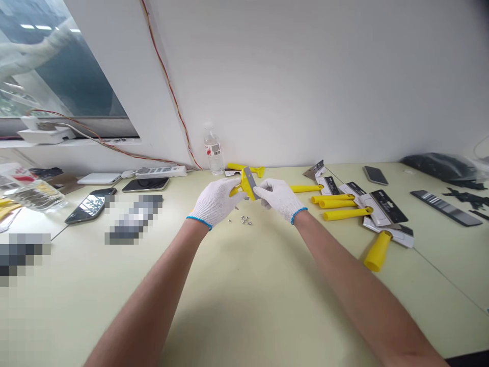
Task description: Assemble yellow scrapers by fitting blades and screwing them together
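Observation:
My left hand (pixel 217 200), in a white knit glove with a blue cuff, is closed around a yellow scraper (pixel 245 188) held above the table. A flat grey metal blade (pixel 250 178) lies against the scraper's head. The gloved fingers of my right hand (pixel 278 198) pinch the blade near its lower right end. Below the hands, several small shiny screws (pixel 245 220) lie loose on the table, too small to make out in detail. Another yellow scraper (pixel 255 170) rests behind them by the wall.
To the right lie several yellow scraper handles (pixel 347 213) with black-and-white cards (pixel 378 207). A clear bottle (pixel 214 153) stands at the wall. Phones (pixel 90 205) and a power strip (pixel 162 171) are on the left. Far right are a dark strip (pixel 446 207) and a black bag (pixel 439 167).

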Demonstrator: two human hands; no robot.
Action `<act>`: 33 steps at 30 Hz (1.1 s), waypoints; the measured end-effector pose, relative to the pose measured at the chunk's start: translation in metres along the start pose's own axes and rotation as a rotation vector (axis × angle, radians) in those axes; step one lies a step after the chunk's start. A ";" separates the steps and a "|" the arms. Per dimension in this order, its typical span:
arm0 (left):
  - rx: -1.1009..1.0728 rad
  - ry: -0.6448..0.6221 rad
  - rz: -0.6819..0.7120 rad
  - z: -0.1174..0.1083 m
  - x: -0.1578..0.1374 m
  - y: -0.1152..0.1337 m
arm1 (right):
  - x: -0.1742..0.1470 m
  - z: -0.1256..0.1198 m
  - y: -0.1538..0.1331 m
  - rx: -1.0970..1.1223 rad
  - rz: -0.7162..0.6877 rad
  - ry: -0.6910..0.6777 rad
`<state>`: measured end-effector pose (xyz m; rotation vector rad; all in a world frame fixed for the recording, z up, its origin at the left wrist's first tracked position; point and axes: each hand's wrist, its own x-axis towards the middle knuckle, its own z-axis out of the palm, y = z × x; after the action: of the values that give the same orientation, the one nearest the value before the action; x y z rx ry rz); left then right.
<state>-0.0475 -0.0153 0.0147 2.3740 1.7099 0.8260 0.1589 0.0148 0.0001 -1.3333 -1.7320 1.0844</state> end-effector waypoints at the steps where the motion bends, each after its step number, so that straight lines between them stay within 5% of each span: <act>1: -0.005 0.004 0.005 0.000 0.000 0.000 | 0.000 0.000 0.001 0.002 0.002 0.001; 33: -0.090 -0.026 0.006 -0.006 -0.004 0.003 | -0.002 -0.002 -0.005 -0.189 -0.017 0.069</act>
<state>-0.0483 -0.0210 0.0193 2.3217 1.6212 0.8511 0.1591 0.0124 0.0056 -1.4503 -1.8269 0.8723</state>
